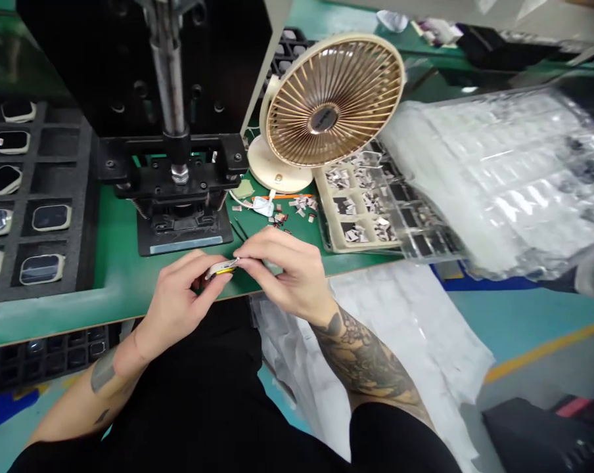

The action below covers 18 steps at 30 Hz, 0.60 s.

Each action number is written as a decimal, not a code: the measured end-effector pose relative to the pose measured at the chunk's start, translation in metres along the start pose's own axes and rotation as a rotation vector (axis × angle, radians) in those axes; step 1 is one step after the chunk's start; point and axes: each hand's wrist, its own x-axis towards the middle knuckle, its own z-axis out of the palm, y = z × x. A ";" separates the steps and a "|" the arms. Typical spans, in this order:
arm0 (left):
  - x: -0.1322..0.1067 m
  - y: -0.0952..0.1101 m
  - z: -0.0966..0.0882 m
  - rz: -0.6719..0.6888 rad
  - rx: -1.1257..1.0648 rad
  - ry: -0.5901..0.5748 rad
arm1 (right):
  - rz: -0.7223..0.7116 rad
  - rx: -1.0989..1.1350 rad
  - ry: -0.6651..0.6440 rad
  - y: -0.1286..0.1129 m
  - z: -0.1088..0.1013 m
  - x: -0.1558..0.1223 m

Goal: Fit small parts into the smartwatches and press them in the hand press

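Both my hands meet at the front edge of the green bench (119, 276). My left hand (179, 299) is closed around a small silver and yellow watch case (221, 268), gripped between thumb and fingers. My right hand (290, 269) pinches the same case at its right end with its fingertips pressed together. A black press (179, 177) with a steel shaft stands just behind my hands.
A black foam tray (31, 203) with several watch cases lies at left. A beige desk fan (326, 105) stands behind a beige parts box (361, 203) of small pieces. Clear plastic blister trays (504, 177) pile at right. White paper (400, 328) hangs below the bench edge.
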 end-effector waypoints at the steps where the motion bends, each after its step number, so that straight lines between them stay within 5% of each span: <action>1: 0.000 0.000 0.000 0.003 0.000 0.002 | -0.014 -0.005 -0.041 0.001 0.001 0.001; 10: -0.001 0.003 -0.002 -0.037 -0.018 0.007 | -0.170 -0.305 -0.245 -0.004 0.002 -0.008; 18: -0.008 -0.008 -0.014 -0.049 -0.027 -0.049 | -0.325 -0.484 -0.056 -0.001 0.036 -0.029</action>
